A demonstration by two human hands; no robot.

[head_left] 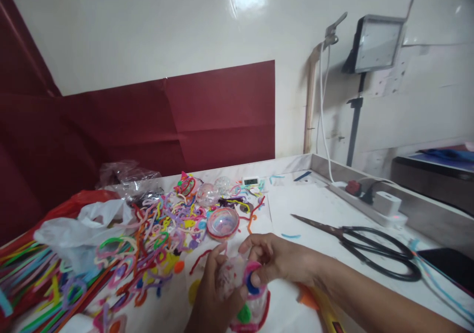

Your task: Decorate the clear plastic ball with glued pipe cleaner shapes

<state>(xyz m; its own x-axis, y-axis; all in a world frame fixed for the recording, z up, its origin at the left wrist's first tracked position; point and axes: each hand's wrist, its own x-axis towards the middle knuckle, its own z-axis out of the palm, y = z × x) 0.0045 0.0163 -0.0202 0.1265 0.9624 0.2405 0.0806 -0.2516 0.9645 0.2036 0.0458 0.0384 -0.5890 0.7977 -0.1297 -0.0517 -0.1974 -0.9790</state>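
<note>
Low in the middle of the view, my left hand (pixel 217 293) is wrapped round a clear, whitish rounded craft piece (pixel 229 275) with small red marks. My right hand (pixel 272 261) meets it from the right, its thumb and fingers pinching a dark blue round piece with a pink rim (pixel 253 281) against its side. Lower down, a green pom-pom (pixel 244 314) and a red pipe-cleaner edge (pixel 265 313) show on the clear surface. Whether these belong to the same piece, I cannot tell. Just beyond my hands stands a clear half-ball (pixel 222 223) edged with red pipe cleaner.
Many cut pipe cleaners (pixel 174 219) lie heaped on the left, near a white plastic bag (pixel 89 229). Large black-handled scissors (pixel 365 246) lie on the right. A yellow tool (pixel 328 313) is under my right forearm. Behind are clear balls (pixel 208 195), a small display (pixel 251 181) and a power strip (pixel 370 209).
</note>
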